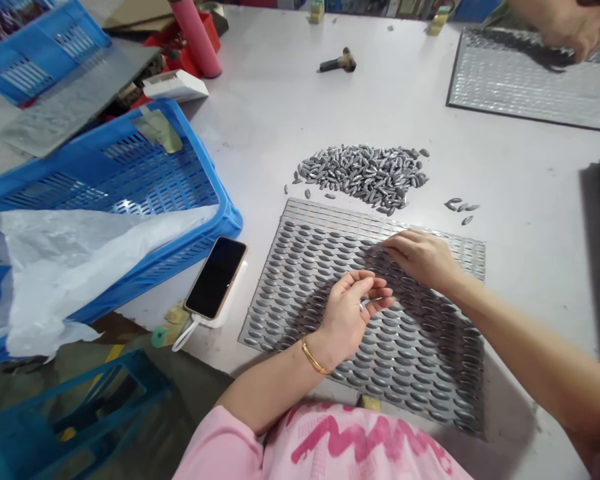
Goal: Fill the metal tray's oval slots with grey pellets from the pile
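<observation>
A flat grey tray lies on the table in front of me, with rows of pointed-oval grey pieces set across most of it. My left hand hovers over its middle, fingers curled, and a bit of a small silvery-grey oval piece shows between them. Higher up the tray, my right hand has its fingertips pinched together at the upper rows; what they hold, if anything, is hidden. Just beyond the tray's far edge sits a heap of loose grey oval pieces.
On the left stand a blue basket with a white plastic bag and a phone with a cable. Several stray pieces lie right of the heap. Another person's hand works over a second tray.
</observation>
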`<state>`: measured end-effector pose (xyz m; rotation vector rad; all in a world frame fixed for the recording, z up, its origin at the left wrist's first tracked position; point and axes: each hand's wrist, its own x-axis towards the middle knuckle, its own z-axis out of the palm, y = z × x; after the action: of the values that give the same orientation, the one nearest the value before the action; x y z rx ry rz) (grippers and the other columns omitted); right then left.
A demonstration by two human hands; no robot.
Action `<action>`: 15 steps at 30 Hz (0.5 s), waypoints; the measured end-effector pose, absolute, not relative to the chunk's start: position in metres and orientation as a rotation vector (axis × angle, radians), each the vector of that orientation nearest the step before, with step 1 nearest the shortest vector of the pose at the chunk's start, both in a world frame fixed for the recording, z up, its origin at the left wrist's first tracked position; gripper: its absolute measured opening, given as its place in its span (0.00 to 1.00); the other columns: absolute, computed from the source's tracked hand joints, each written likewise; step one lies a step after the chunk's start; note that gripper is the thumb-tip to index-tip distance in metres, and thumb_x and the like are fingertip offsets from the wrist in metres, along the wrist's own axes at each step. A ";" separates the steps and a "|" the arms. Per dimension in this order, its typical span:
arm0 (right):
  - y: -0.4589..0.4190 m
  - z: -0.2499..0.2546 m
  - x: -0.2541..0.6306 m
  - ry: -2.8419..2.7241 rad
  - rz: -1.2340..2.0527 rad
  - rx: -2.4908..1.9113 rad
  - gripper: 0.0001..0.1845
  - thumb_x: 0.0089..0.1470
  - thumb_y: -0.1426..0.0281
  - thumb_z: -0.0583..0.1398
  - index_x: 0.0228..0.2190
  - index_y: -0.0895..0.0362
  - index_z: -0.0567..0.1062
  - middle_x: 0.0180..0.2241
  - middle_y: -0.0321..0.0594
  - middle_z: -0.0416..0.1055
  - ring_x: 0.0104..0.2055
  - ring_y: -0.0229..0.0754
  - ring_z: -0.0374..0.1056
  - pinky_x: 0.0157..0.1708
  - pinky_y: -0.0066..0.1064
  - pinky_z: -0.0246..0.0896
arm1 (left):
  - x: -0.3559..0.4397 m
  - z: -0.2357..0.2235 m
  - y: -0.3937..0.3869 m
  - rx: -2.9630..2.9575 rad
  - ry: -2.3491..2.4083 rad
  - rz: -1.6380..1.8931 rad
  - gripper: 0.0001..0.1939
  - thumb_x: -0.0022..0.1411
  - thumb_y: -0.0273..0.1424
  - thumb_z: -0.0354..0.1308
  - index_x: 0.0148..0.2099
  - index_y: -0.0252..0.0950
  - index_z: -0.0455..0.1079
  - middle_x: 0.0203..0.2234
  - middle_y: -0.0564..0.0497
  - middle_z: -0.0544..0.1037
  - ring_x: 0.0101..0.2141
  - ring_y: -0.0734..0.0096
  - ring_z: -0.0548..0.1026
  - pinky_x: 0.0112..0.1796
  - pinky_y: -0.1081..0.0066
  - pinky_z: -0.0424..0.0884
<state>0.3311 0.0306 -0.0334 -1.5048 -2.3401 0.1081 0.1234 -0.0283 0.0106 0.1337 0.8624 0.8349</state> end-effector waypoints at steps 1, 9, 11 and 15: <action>0.031 -0.035 0.331 -2.369 0.084 -1.490 0.13 0.63 0.69 0.56 0.37 0.54 0.81 0.36 0.43 0.80 0.38 0.44 0.73 0.37 0.34 0.65 | 0.123 0.010 -0.028 0.133 0.862 0.836 0.06 0.59 0.27 0.62 0.39 0.33 0.69 0.33 0.48 0.77 0.33 0.70 0.77 0.42 0.63 0.75; 0.028 -0.028 0.331 -2.578 -0.049 -1.423 0.14 0.62 0.72 0.54 0.40 0.56 0.81 0.38 0.45 0.80 0.37 0.44 0.70 0.32 0.34 0.60 | 0.123 0.007 -0.029 0.118 0.861 0.833 0.05 0.59 0.25 0.61 0.39 0.33 0.69 0.32 0.48 0.77 0.33 0.71 0.76 0.43 0.63 0.75; 0.028 -0.025 0.330 -2.608 -0.124 -1.422 0.14 0.62 0.73 0.54 0.39 0.56 0.81 0.36 0.45 0.79 0.36 0.44 0.69 0.30 0.34 0.57 | 0.124 0.008 -0.029 0.116 0.862 0.830 0.04 0.59 0.24 0.60 0.38 0.33 0.69 0.32 0.48 0.77 0.33 0.71 0.76 0.43 0.63 0.75; 0.031 -0.021 0.330 -2.668 -0.117 -1.386 0.15 0.62 0.72 0.54 0.38 0.57 0.81 0.34 0.45 0.79 0.36 0.45 0.68 0.29 0.34 0.54 | 0.124 0.009 -0.027 0.083 0.854 0.823 0.04 0.60 0.24 0.60 0.39 0.33 0.69 0.32 0.47 0.78 0.34 0.69 0.78 0.45 0.60 0.75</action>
<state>0.3300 0.0313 -0.0211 -1.3864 -2.6685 -0.1173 0.1235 -0.0275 0.0090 0.0831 0.8543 0.8234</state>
